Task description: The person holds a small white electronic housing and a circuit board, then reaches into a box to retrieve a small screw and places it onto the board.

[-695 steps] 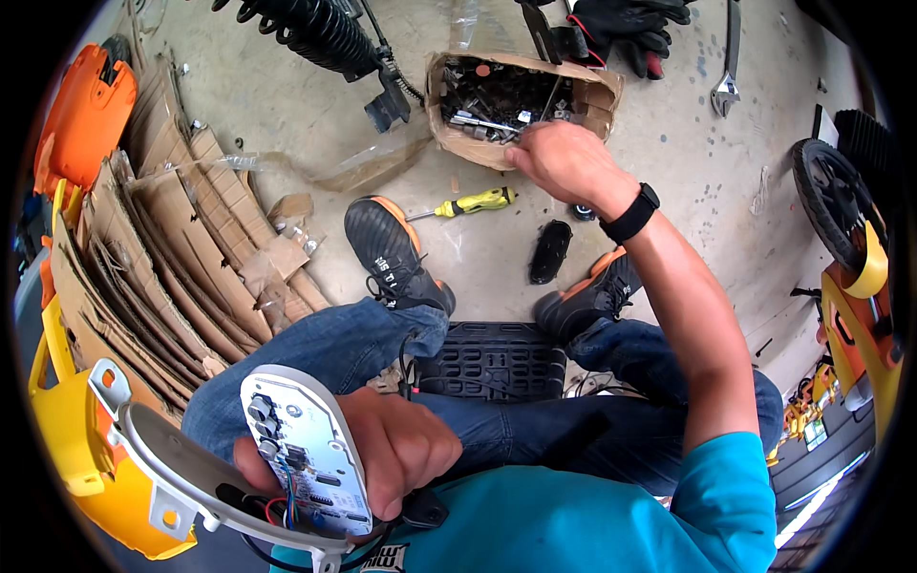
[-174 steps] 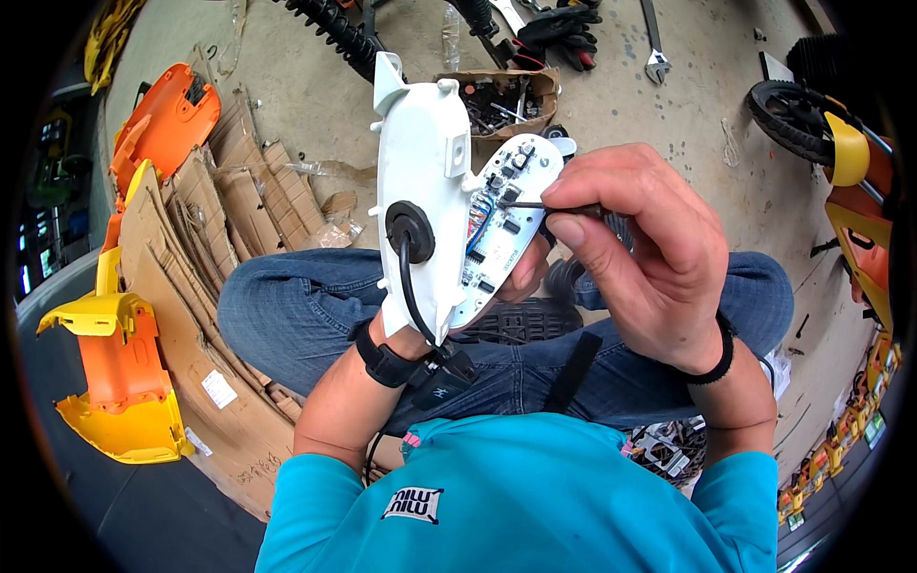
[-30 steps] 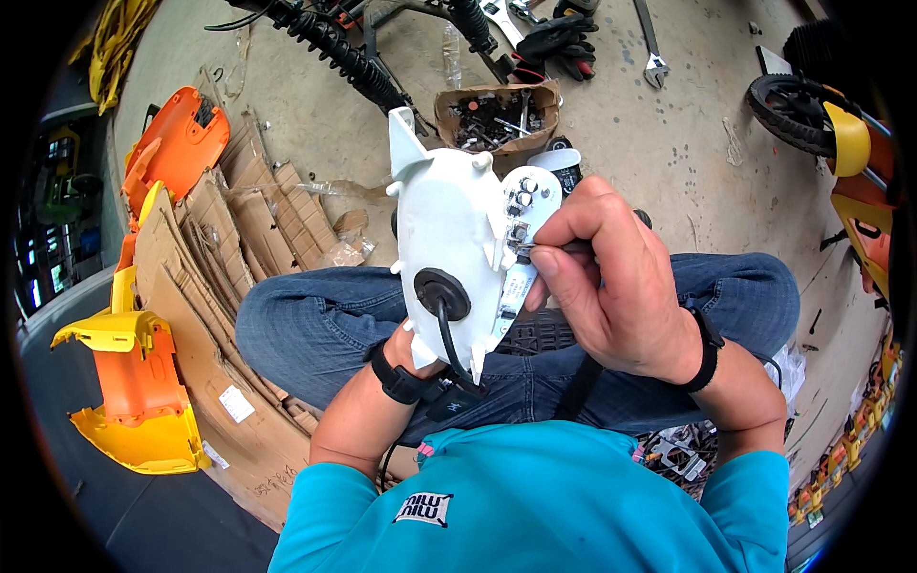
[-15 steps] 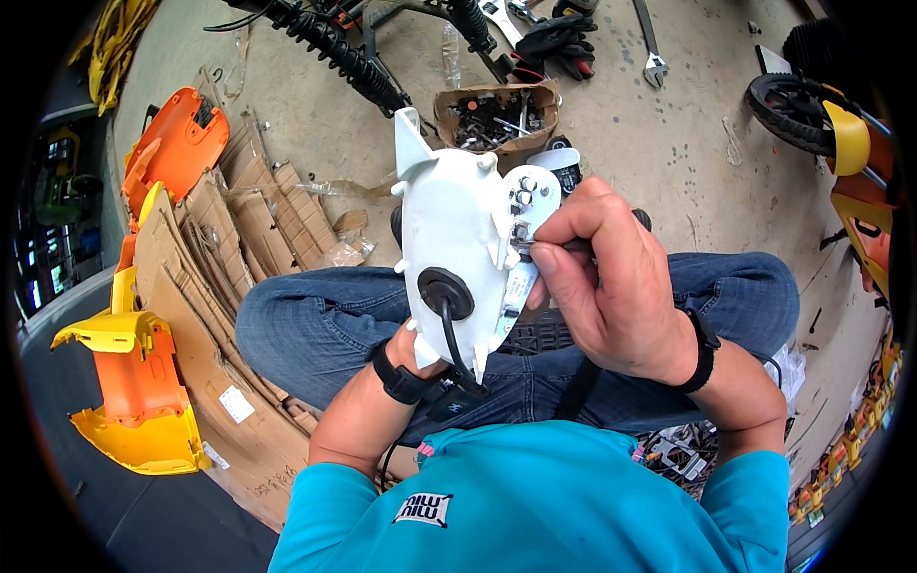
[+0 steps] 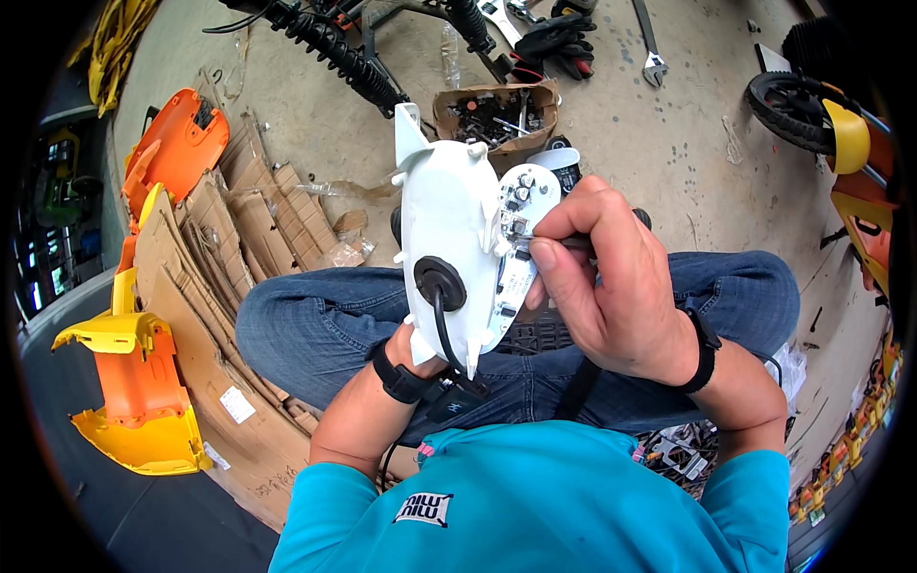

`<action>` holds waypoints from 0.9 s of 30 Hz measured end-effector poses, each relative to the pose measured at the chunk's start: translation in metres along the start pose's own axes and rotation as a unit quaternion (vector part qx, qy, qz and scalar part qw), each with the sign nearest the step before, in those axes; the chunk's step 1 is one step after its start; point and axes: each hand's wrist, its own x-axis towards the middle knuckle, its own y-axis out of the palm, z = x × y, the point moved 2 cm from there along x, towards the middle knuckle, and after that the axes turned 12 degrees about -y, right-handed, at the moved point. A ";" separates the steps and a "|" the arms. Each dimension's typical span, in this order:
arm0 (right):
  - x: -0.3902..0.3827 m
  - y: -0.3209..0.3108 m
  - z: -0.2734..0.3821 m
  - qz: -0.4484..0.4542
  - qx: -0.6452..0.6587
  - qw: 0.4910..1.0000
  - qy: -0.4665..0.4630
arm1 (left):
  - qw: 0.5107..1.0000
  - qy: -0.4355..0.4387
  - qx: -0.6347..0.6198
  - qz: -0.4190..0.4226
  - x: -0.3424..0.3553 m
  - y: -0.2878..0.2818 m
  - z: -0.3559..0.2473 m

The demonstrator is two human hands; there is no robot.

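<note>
A white plastic lamp housing [image 5: 449, 205] stands over my lap, with a black rubber grommet [image 5: 440, 284] and a black cable coming out of it. My left hand [image 5: 420, 351] holds the housing from behind and below; most of its fingers are hidden. Along the housing's right side lies a white circuit board [image 5: 530, 186] with small components on it. At the board's middle, my right hand [image 5: 611, 277] pinches thumb and forefinger together. Something thin and dark shows between those fingers, too small to name.
Beyond the housing stands a cardboard box [image 5: 543, 107] of small parts. Black gloves [image 5: 556, 43] and an adjustable wrench [image 5: 653, 62] lie on the floor. Flattened cardboard [image 5: 205, 372] and orange and yellow plastic panels [image 5: 134, 372] are at left. A small wheel [image 5: 791, 113] is at right.
The housing has shifted slightly up and left, away from the board, and the gap between them is wider. My right hand has stayed nearly in place, still pinching.
</note>
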 end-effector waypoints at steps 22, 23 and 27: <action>-0.001 -0.003 0.002 -0.013 0.017 1.000 0.018 | 0.997 0.024 0.069 -0.004 0.002 -0.002 0.001; 0.000 -0.003 0.002 -0.012 0.012 1.000 0.016 | 0.995 0.035 0.092 -0.006 0.002 -0.002 0.000; 0.001 -0.003 0.004 -0.025 0.006 1.000 0.006 | 0.971 0.088 0.223 -0.020 0.002 -0.001 -0.002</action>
